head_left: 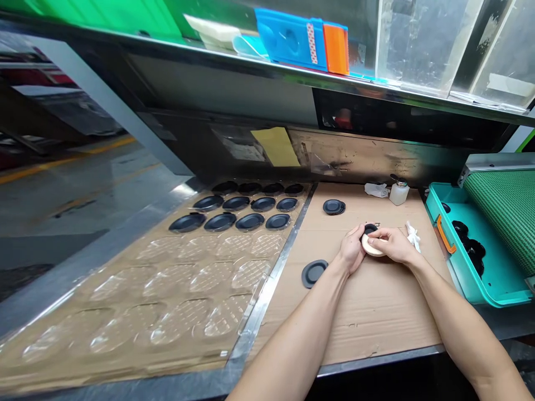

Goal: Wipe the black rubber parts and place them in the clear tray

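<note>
**The left hand (353, 249) sat nearer the clear plastic tray with rounded pockets (211, 275)**

A small round black piece with a raised rim (369, 228) was held between both hands, well to the right of the tray and about level with the nearest of its filled rows. The left hand, curled nearly closed, gripped the piece's tray-side edge. The right hand (395, 244), farther from the tray, pinched a cream-coloured round pad (371, 245) that overlapped the piece; whether pad and piece touched all over could not be told. With pad and fingers covering much of it, the piece showed no clear long axis.

A flat dark grey rimmed disc (314, 273) lay just right of the tray, level with its bare pockets, and a low stack of dark rimmed discs (334, 206) lay right of its filled rows. Farthest right of the tray, past the right hand, stood a teal plastic bin (499, 281) holding black pieces.
</note>
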The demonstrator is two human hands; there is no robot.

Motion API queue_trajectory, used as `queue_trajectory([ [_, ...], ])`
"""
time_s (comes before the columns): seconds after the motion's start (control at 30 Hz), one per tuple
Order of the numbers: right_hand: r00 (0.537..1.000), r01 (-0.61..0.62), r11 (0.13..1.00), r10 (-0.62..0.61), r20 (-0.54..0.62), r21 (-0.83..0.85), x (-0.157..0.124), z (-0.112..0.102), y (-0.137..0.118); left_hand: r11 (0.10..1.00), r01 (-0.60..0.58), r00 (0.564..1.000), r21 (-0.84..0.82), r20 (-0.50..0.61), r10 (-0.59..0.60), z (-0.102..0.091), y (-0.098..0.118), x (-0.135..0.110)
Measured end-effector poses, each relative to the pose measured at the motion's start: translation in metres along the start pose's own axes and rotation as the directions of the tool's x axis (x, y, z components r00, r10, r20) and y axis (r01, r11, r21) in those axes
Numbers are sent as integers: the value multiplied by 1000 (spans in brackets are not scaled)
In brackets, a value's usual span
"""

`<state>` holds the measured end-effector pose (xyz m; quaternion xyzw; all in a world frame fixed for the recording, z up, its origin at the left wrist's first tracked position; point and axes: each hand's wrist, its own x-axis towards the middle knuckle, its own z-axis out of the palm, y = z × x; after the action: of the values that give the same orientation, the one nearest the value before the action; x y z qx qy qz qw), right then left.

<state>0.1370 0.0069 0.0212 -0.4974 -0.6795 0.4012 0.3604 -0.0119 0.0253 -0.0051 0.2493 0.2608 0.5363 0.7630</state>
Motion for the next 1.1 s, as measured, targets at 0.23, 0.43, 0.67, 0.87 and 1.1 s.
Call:
queue_trajectory([
  [0.23,946,-12,885,-140,-291,-465,-3,-6,-1,1000,21,999,-2,-51,-21,6,-6,1],
  [0.43,947,-45,760,-175,-270,-649,2,23,1,998,11,994,-65,-112,-18,6,-7,2],
  [0.67,950,-123,673,-132,-282,-729,2,23,-1,998,-8,990,-61,-140,0,9,-5,3],
  [0.87,942,-118,686,-152,-300,-718,0,29,0,998,-18,992,-66,-130,9,6,-7,3],
  [1.1,842,-158,811,-187,-506,-563,6,5,19,993,81,990,-82,-111,-90,9,5,-1],
])
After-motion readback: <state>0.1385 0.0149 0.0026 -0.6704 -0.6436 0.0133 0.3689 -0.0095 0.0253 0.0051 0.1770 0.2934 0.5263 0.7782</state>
